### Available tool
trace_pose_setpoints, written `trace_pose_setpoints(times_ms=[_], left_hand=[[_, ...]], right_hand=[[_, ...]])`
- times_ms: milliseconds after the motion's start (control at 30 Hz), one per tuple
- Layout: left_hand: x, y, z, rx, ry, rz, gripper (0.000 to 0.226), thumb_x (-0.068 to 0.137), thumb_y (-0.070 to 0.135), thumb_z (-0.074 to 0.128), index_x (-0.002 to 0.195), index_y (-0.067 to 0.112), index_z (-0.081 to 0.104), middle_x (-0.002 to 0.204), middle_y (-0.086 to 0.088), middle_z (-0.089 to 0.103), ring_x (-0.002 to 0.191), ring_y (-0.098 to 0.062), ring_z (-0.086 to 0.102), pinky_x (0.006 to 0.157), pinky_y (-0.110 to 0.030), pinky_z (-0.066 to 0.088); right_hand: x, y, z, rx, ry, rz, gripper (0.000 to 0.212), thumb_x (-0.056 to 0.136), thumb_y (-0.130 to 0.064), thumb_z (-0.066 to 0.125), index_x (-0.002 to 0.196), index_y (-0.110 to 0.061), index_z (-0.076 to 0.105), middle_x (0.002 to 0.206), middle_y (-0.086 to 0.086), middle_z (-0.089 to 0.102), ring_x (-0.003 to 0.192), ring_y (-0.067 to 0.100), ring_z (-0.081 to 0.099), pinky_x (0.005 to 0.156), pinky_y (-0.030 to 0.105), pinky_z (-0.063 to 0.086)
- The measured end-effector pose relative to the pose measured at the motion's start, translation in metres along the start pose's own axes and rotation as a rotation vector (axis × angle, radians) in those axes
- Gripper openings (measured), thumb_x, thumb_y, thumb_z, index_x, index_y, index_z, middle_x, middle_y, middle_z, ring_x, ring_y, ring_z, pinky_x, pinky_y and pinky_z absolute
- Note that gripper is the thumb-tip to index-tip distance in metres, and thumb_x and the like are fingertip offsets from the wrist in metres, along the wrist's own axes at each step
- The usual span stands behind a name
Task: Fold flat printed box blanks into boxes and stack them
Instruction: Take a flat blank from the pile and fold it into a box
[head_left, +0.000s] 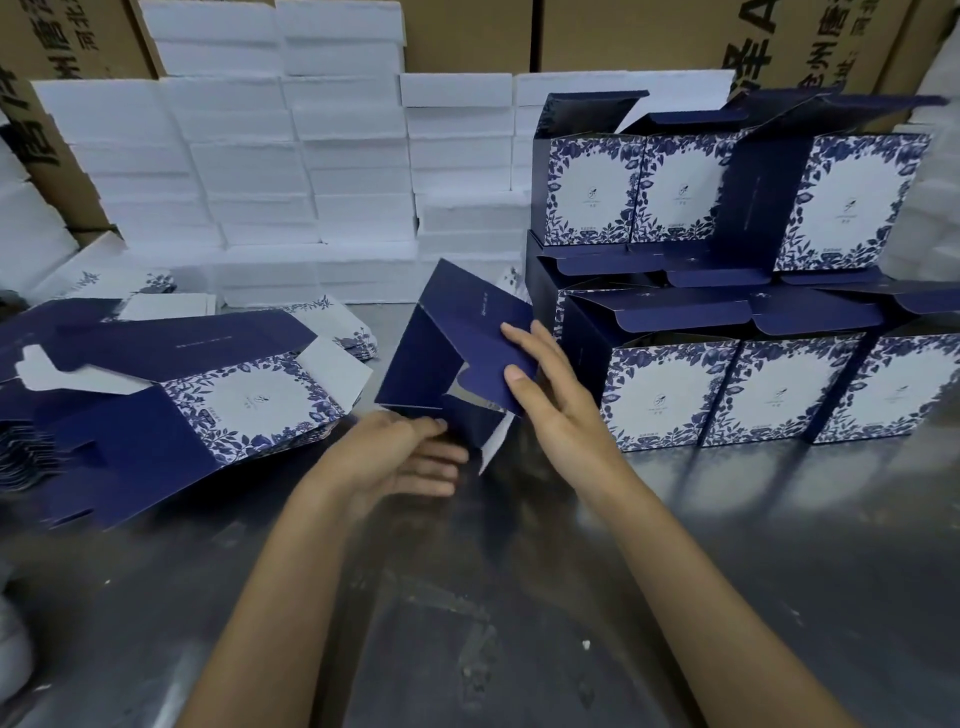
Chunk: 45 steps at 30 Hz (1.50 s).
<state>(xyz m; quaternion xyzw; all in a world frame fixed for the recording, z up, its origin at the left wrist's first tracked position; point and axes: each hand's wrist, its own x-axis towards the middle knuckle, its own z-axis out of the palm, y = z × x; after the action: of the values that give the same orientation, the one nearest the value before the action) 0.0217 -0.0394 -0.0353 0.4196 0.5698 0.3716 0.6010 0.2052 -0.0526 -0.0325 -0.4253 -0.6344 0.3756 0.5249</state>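
Observation:
A half-opened navy box blank (441, 353) stands tilted at the middle of the steel table (519, 597). My right hand (550, 405) presses a navy flap of it with thumb and straight fingers. My left hand (410, 462) is under the blank's near corner, thumb on a lower flap, fingers loosely extended. A pile of flat printed blanks (208, 400), navy with a blue-and-white floral panel, lies to the left. Folded boxes (737, 389) with raised lids stand in two tiers at the right.
Stacks of white foam blocks (291, 171) fill the back of the table. Brown printed cartons (623, 36) stand behind them. More flat blanks (31, 452) spill over the left edge. A white object (10, 644) sits at the lower left.

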Motion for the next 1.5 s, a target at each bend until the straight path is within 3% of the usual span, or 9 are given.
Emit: trace_pose_setpoints(times_ms=[100, 200, 333, 467, 600, 800, 967, 1233, 1500], left_hand=[[-0.003, -0.001, 0.001, 0.202, -0.177, -0.141, 0.028, 0.1, 0.027, 0.056, 0.109, 0.002, 0.065, 0.072, -0.014, 0.073, 0.042, -0.012, 0.058, 0.038, -0.021, 0.048], [-0.006, -0.001, 0.002, 0.391, -0.241, -0.187, 0.028, 0.101, 0.026, 0.052, 0.096, 0.003, 0.069, 0.06, -0.008, 0.067, 0.037, -0.01, 0.051, 0.033, -0.017, 0.037], [-0.008, 0.005, -0.013, 0.544, 0.255, -0.059, 0.038, 0.099, 0.024, 0.043, 0.076, 0.003, 0.065, 0.05, -0.006, 0.06, 0.042, -0.021, 0.049, 0.043, -0.02, 0.037], [-0.012, 0.009, -0.016, 0.484, 0.818, 0.536, 0.027, 0.098, 0.028, 0.045, 0.083, 0.01, 0.059, 0.083, 0.002, 0.061, 0.087, -0.028, 0.055, 0.072, -0.036, 0.037], [-0.015, 0.012, 0.0, 0.429, 0.416, 0.847, 0.031, 0.094, 0.024, 0.065, 0.125, 0.027, 0.059, 0.129, 0.025, 0.051, 0.127, 0.001, 0.045, 0.104, -0.02, 0.037], [-0.016, 0.012, -0.002, 0.354, 0.268, 0.8, 0.03, 0.094, 0.019, 0.067, 0.123, 0.028, 0.066, 0.14, 0.016, 0.051, 0.13, 0.009, 0.043, 0.112, -0.041, 0.04], [-0.016, 0.013, -0.001, 0.33, 0.288, 0.828, 0.025, 0.085, 0.017, 0.077, 0.103, 0.035, 0.074, 0.131, 0.012, 0.056, 0.121, 0.009, 0.05, 0.101, -0.029, 0.047], [-0.016, 0.014, 0.004, 0.336, 0.283, 0.812, 0.022, 0.079, 0.022, 0.082, 0.094, 0.037, 0.077, 0.124, 0.012, 0.057, 0.114, 0.018, 0.048, 0.089, 0.006, 0.029], [-0.017, 0.015, 0.001, 0.3, 0.212, 0.793, 0.018, 0.082, 0.02, 0.078, 0.095, 0.033, 0.078, 0.125, 0.015, 0.06, 0.115, 0.017, 0.05, 0.092, 0.002, 0.034]], right_hand=[[0.002, -0.003, -0.005, -0.035, -0.026, -0.028, 0.033, 0.104, -0.02, 0.055, 0.129, -0.041, 0.059, 0.16, -0.019, 0.03, 0.133, -0.027, 0.027, 0.096, -0.003, 0.03], [0.002, -0.003, -0.005, -0.117, -0.077, -0.056, 0.031, 0.103, -0.02, 0.056, 0.127, -0.039, 0.062, 0.159, -0.019, 0.032, 0.143, -0.013, 0.027, 0.12, 0.026, 0.029], [0.001, -0.004, 0.001, -0.143, -0.097, -0.062, 0.03, 0.104, -0.024, 0.054, 0.13, -0.039, 0.06, 0.16, -0.019, 0.028, 0.147, -0.008, 0.022, 0.123, 0.042, 0.028], [0.002, -0.001, -0.001, -0.156, -0.094, -0.064, 0.032, 0.102, -0.026, 0.059, 0.132, -0.038, 0.059, 0.16, -0.021, 0.027, 0.145, -0.012, 0.021, 0.123, 0.037, 0.027], [0.0, -0.002, -0.006, -0.183, -0.177, -0.027, 0.06, 0.086, -0.028, 0.08, 0.136, -0.047, 0.052, 0.161, -0.03, 0.017, 0.143, -0.016, 0.022, 0.118, 0.025, 0.028], [0.001, -0.007, -0.02, -0.089, -0.335, 0.023, 0.082, 0.079, 0.004, 0.06, 0.137, -0.053, 0.049, 0.16, -0.037, 0.01, 0.147, -0.01, 0.021, 0.106, 0.026, 0.048], [0.003, -0.007, -0.02, 0.069, -0.22, 0.052, 0.06, 0.081, 0.003, 0.066, 0.124, -0.04, 0.066, 0.158, -0.027, 0.03, 0.141, 0.001, 0.041, 0.105, 0.036, 0.051], [0.007, -0.009, 0.004, 0.033, 0.091, -0.038, 0.02, 0.084, -0.011, 0.081, 0.096, -0.026, 0.077, 0.14, -0.011, 0.049, 0.128, -0.01, 0.045, 0.104, 0.008, 0.034], [0.008, -0.008, -0.003, 0.051, 0.042, -0.061, 0.018, 0.087, -0.004, 0.076, 0.102, -0.014, 0.078, 0.136, -0.006, 0.056, 0.127, -0.003, 0.05, 0.098, 0.007, 0.04]])
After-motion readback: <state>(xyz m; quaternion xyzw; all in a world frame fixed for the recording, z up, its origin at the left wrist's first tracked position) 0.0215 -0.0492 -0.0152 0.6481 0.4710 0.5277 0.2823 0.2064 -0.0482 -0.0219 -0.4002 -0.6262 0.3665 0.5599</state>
